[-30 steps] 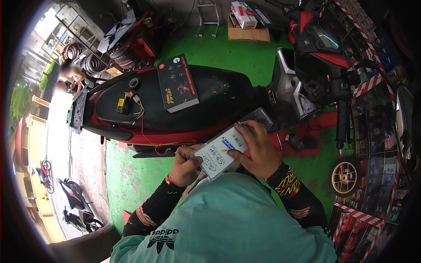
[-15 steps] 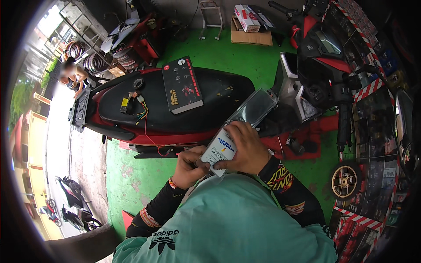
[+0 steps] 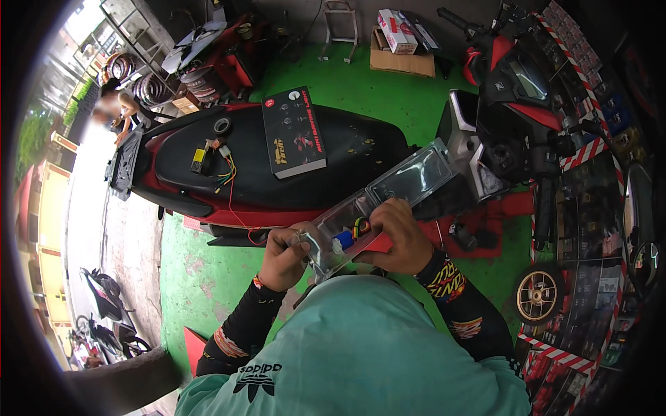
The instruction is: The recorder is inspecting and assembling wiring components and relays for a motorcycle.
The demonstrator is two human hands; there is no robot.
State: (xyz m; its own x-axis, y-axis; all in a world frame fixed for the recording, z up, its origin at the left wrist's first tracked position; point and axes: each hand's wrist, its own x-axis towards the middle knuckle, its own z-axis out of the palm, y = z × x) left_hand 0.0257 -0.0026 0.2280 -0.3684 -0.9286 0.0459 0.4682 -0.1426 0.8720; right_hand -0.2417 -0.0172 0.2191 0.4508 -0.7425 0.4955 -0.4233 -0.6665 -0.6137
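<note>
A: The right hand is wrapping around a clear plastic blister pack, fingers curled over its near end and clamping it from the right side.

B: And the left hand?

A: It is closing on the pack's lower-left corner, at about eight o'clock from the right hand, with thumb and fingertips pinching the edge. Both hands are gripping the same pack, just above the person's teal hoodie.

B: What is showing inside the pack?

A: Small coloured parts, blue, red and a bit of green and yellow, are sitting in the end between the two hands. The far end is stretching away toward two o'clock, clear and shiny, and is looking open like a lid.

B: Where is all this lying in relation to the scooter?

A: The pack is hanging in front of a black and red scooter, whose black seat is lying at eleven o'clock from the hands. A dark flat box is resting on that seat. At nine o'clock from the box, a bundle of coloured wires and a small yellow part are sitting on the seat, with a roll of black tape just beyond.

B: And the floor?

A: Green floor is showing beneath the hands.
</note>
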